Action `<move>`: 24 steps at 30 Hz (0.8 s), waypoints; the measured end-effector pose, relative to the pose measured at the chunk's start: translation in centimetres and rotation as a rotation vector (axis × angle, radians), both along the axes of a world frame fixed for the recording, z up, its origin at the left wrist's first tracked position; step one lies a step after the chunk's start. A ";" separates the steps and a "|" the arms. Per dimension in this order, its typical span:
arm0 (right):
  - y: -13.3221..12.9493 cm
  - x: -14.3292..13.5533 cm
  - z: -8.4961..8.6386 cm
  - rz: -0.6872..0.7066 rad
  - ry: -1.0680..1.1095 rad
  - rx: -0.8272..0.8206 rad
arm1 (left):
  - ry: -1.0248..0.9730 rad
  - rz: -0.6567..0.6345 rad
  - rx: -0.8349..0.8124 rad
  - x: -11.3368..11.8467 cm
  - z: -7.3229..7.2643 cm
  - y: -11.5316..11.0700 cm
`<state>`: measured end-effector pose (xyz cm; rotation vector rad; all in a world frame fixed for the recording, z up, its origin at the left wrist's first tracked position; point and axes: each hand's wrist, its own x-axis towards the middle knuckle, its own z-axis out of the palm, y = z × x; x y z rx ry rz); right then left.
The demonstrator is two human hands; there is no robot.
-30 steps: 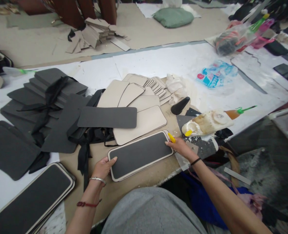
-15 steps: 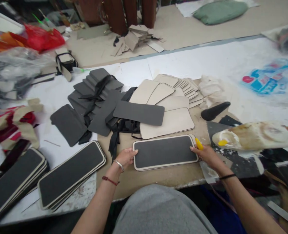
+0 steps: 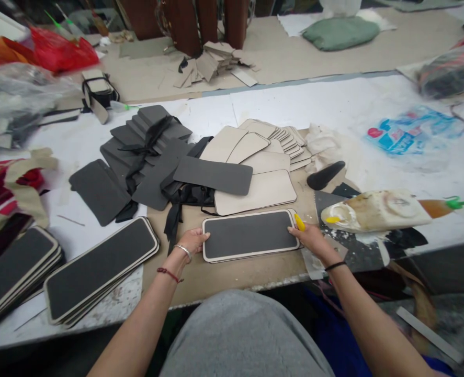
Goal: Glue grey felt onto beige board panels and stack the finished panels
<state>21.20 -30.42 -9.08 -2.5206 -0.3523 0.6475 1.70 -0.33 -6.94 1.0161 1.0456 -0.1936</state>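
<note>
A dark grey rectangular panel with a beige border (image 3: 251, 235) lies on a small stack of similar pieces in front of me. My left hand (image 3: 194, 241) is closed on its left end, thumb on top. At the right end my right hand (image 3: 310, 238) pinches the edge, thumb pressed on the face. A yellow plastic tool (image 3: 300, 222) sticks up from that same hand; its lower part is hidden. Just behind the panel are fanned beige boards (image 3: 259, 191) and loose dark grey pieces (image 3: 214, 174) with black ties.
More bordered panels (image 3: 102, 267) are stacked to the left. On the right lies a cut-open container with white paste (image 3: 373, 209), beside a black tapered object (image 3: 326, 175). Beige scraps (image 3: 212, 63), a green bag (image 3: 341, 32) and brown upright pieces (image 3: 180, 26) stand farther back.
The view has swung a little to the right, so everything sits farther left in it. Both hands keep the same hold on the panel, which stays in place on the table.
</note>
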 end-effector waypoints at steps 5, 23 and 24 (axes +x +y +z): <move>0.2 0.0 0.3 0.001 0.033 0.001 | 0.005 -0.004 0.037 0.1 0.3 -0.4; 0.1 0.1 1.0 0.047 0.031 0.102 | -0.007 -0.018 0.124 0.1 0.4 -1.4; 0.0 0.1 1.1 0.044 0.025 0.110 | -0.016 -0.016 0.129 0.2 0.3 -1.4</move>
